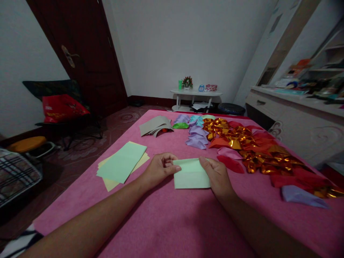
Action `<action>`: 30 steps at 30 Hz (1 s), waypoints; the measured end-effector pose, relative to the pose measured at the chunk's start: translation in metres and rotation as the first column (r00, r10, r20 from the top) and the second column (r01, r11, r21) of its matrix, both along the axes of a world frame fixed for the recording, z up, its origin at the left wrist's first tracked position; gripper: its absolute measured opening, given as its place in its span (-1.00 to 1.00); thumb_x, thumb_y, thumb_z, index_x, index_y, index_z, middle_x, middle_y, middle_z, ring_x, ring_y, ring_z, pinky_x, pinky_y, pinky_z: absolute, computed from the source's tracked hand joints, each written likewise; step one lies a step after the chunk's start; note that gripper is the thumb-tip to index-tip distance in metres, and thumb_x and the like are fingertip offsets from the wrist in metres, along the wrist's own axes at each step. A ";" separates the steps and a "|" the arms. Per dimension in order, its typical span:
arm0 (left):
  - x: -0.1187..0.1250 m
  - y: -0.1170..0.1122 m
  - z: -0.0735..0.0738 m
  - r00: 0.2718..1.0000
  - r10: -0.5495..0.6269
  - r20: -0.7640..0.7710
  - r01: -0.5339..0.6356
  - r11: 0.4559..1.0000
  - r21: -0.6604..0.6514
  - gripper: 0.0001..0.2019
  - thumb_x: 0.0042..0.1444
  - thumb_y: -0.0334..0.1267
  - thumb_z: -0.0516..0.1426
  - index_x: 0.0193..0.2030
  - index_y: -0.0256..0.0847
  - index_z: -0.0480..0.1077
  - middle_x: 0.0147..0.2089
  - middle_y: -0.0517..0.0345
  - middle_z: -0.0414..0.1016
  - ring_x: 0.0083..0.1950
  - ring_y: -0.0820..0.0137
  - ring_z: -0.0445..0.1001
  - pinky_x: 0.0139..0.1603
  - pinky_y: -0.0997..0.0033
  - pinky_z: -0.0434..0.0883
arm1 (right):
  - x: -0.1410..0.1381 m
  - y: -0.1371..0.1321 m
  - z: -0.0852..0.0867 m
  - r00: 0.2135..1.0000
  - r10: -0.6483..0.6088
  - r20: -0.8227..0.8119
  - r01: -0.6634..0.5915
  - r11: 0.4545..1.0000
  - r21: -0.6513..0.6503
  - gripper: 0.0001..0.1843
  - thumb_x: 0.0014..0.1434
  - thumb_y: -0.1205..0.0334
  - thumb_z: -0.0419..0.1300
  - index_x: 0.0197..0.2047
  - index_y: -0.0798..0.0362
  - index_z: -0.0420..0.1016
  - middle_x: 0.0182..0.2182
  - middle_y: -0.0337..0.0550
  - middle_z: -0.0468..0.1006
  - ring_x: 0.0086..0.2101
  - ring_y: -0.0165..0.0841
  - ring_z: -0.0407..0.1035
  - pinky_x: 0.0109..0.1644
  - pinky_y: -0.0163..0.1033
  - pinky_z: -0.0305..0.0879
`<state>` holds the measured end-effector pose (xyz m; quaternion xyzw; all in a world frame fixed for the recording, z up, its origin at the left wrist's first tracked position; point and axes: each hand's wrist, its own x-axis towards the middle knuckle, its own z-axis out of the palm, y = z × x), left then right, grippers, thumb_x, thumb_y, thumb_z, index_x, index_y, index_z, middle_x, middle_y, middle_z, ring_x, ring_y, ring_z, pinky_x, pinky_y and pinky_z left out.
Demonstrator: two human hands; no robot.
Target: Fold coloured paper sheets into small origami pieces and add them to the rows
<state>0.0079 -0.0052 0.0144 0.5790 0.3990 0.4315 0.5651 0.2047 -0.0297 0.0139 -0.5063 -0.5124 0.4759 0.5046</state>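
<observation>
A folded sheet of light green paper (192, 179) is held between both hands, just above the pink cloth. My left hand (162, 167) is closed on its upper left edge, with the thumb lying over the front. At the upper right corner my right hand (216, 174) pinches the sheet, its thumb on top and the fingers partly hidden behind. A crease runs across the paper. Left of my left hand lies a pile of light green paper (123, 161) over yellow sheets (110, 184). Folded purple paper pieces (197, 138) sit beyond my hands.
The pink cloth (161, 222) covers the surface before me. Shiny gold folded pieces (254, 161) and red ones (231, 164) spread along the right. Grey sheets (156, 125) lie at the back left. Beyond are a white side table (196, 93) and a folding chair (53, 86).
</observation>
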 end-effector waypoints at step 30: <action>0.008 -0.008 0.003 0.966 -0.076 0.247 0.109 0.986 -0.125 -0.63 -0.08 -0.07 0.29 -0.26 -0.38 0.47 -0.45 0.11 0.49 -0.49 0.50 0.39 -0.38 0.51 0.31 | -0.001 -0.007 0.004 0.730 -0.410 0.547 -0.330 0.488 0.808 -0.73 0.07 0.53 0.11 -0.31 0.00 0.54 -0.41 -0.18 0.47 -0.37 -0.36 0.30 -0.31 -0.22 0.16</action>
